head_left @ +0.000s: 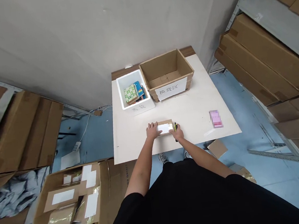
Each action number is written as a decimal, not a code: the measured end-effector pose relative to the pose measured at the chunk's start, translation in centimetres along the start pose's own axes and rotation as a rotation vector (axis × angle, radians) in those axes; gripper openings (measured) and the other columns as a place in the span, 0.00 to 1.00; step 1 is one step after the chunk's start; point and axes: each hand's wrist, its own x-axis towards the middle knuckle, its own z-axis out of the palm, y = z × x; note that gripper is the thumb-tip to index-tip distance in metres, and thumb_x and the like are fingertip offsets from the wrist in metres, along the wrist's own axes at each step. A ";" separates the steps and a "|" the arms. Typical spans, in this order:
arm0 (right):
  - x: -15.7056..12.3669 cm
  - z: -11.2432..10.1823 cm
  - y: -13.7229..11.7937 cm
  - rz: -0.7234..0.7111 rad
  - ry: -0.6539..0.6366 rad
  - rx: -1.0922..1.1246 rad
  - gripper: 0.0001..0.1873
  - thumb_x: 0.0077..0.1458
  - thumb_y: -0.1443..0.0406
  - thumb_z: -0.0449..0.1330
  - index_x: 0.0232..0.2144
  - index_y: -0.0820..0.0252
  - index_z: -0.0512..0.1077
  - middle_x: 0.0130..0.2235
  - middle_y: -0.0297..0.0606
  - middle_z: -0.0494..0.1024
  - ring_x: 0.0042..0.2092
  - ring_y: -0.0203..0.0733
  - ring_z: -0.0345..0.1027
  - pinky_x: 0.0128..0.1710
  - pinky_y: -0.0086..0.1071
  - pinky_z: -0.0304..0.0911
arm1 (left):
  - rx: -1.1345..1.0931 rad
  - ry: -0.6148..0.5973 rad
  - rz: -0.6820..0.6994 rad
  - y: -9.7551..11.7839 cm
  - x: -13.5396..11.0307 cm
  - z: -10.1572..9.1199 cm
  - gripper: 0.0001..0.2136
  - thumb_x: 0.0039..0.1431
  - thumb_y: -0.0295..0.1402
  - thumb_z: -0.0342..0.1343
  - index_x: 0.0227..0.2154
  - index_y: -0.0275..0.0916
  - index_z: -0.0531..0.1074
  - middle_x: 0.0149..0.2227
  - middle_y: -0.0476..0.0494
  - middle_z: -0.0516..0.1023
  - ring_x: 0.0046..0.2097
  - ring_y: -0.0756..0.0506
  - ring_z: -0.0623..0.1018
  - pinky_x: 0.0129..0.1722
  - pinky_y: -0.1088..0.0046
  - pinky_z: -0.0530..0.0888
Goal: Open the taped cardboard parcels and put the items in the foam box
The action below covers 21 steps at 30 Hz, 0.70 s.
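Note:
A small brown cardboard parcel with a white label lies near the front edge of the white table. My left hand rests on the parcel's left end, fingers curled over it. My right hand is at the parcel's right end and grips a dark tool with a yellow-green stripe, which looks like a utility knife. Both hands touch the parcel.
A white foam box with colourful small boxes and an open cardboard box with a paper label stand at the table's back. A pink item lies at the right. A carton of parcels sits on the floor left; shelves of cartons stand right.

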 end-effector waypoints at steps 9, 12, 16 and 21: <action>7.3 -3.1 -7.8 -0.093 0.063 -0.164 0.44 0.65 0.53 0.66 0.73 0.64 0.52 0.53 0.53 0.82 0.49 0.52 0.78 0.46 0.38 0.70 | -0.108 -0.075 0.018 3.4 -4.6 5.3 0.33 0.71 0.45 0.50 0.76 0.49 0.51 0.62 0.31 0.72 0.58 0.33 0.75 0.56 0.55 0.72; 7.7 -4.6 -8.8 -0.112 0.018 -0.204 0.46 0.63 0.51 0.68 0.72 0.67 0.54 0.52 0.53 0.81 0.46 0.51 0.77 0.44 0.39 0.70 | -0.093 -0.034 0.080 4.4 -4.6 4.9 0.33 0.68 0.42 0.56 0.73 0.47 0.59 0.62 0.30 0.72 0.59 0.32 0.74 0.56 0.54 0.73; 5.0 -5.4 -5.6 -0.197 0.084 -0.191 0.49 0.63 0.47 0.66 0.74 0.62 0.52 0.56 0.53 0.81 0.53 0.56 0.77 0.47 0.40 0.71 | 0.014 0.067 0.210 3.4 -2.8 2.3 0.32 0.63 0.30 0.60 0.70 0.46 0.65 0.70 0.30 0.65 0.67 0.29 0.67 0.61 0.50 0.71; -0.3 -3.0 1.0 -0.182 -0.056 -0.240 0.54 0.58 0.48 0.70 0.76 0.58 0.49 0.58 0.54 0.80 0.58 0.63 0.76 0.53 0.44 0.70 | 0.171 -0.038 0.732 2.1 0.6 1.1 0.43 0.54 0.19 0.63 0.71 0.57 0.63 0.77 0.45 0.56 0.78 0.34 0.52 0.70 0.51 0.61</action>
